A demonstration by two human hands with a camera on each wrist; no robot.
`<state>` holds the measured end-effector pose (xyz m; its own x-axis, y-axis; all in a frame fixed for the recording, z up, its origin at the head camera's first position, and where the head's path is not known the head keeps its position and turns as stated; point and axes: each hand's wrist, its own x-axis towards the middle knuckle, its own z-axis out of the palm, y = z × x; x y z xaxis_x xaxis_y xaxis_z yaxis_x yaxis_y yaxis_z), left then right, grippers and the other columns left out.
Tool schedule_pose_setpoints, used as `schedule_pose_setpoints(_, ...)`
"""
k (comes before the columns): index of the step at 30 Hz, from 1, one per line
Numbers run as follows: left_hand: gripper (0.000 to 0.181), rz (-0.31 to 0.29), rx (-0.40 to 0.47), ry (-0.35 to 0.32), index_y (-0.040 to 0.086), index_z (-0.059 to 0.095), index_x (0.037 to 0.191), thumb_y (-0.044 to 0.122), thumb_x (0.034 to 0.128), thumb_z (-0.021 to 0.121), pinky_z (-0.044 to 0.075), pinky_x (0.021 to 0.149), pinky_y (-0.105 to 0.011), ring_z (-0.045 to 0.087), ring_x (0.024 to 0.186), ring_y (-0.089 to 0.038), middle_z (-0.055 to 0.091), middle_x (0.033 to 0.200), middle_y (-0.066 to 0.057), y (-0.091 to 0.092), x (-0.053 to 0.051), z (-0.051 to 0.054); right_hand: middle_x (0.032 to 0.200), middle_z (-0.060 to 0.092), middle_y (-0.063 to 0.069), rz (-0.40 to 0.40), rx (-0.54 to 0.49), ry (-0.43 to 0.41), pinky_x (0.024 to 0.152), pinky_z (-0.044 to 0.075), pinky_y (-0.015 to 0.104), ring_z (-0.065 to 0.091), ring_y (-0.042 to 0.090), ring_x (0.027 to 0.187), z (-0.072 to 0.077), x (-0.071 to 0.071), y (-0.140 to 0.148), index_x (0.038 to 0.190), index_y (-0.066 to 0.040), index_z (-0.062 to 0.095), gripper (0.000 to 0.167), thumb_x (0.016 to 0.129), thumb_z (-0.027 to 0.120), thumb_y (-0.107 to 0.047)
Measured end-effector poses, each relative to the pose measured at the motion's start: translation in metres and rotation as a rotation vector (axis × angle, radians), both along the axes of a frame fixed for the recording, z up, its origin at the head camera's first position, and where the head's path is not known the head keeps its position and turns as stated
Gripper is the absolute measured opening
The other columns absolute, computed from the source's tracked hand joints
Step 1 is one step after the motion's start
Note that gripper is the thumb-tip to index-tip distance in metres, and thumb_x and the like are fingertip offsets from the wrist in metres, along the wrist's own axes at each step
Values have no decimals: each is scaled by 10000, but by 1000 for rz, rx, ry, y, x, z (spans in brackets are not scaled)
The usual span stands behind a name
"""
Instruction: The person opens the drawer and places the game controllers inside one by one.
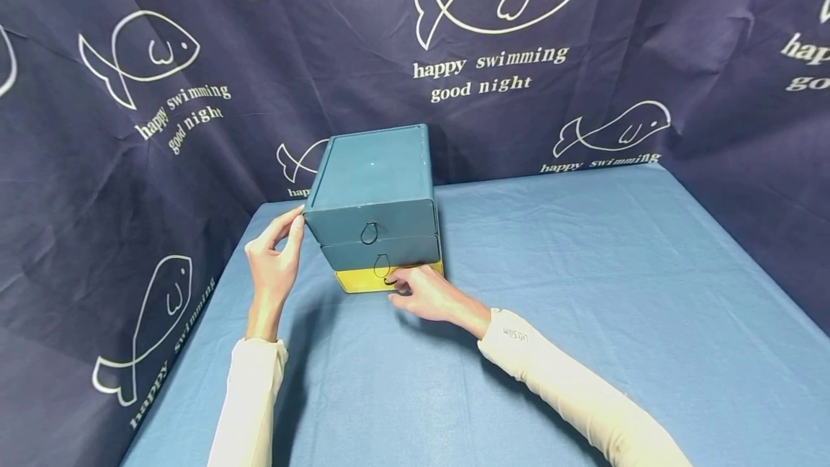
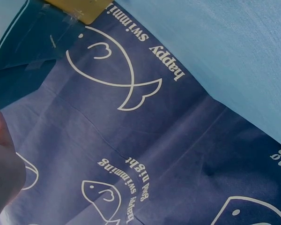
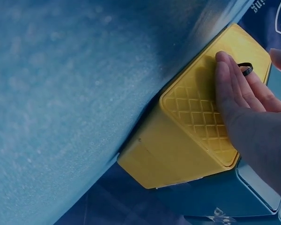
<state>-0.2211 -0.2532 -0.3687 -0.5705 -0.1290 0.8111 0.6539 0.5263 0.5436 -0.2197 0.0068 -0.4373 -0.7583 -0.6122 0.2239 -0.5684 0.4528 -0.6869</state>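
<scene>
A stacked drawer box (image 1: pixel 372 164) has two blue drawers above a yellow drawer (image 1: pixel 357 280), each with a thin black pull loop on its front. My left hand (image 1: pixel 275 254) touches the top front left corner with thumb and fingertips, its fingers fairly straight. In the left wrist view only part of this hand (image 2: pixel 4 159) shows, beside the blue side wall. At the yellow front, my right hand (image 1: pixel 431 295) has a finger hooked in the black pull loop (image 3: pixel 246 69). The thumb stands apart from that finger in the right wrist view. The yellow drawer looks flush or nearly flush with those above.
A blue cloth (image 1: pixel 583 294) covers the table under the box. Dark blue curtains (image 1: pixel 363 56) with white fish drawings and lettering hang behind and at both sides, the back one close behind the box. Clear tape (image 3: pixel 220 216) shows on a blue drawer casing.
</scene>
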Motion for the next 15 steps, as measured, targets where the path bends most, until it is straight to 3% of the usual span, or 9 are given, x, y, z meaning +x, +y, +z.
schedule_pose_setpoints(15,230,8,9,20,-31,765,1160,-68,945,691,503,833,-155,702,940,30,764,1058,-179,0,-4,-2,1129,741,161,0,-14,-10,952,531,427,702,242,1054,-1,13,11,1348,-7,639,409,965,691,-140)
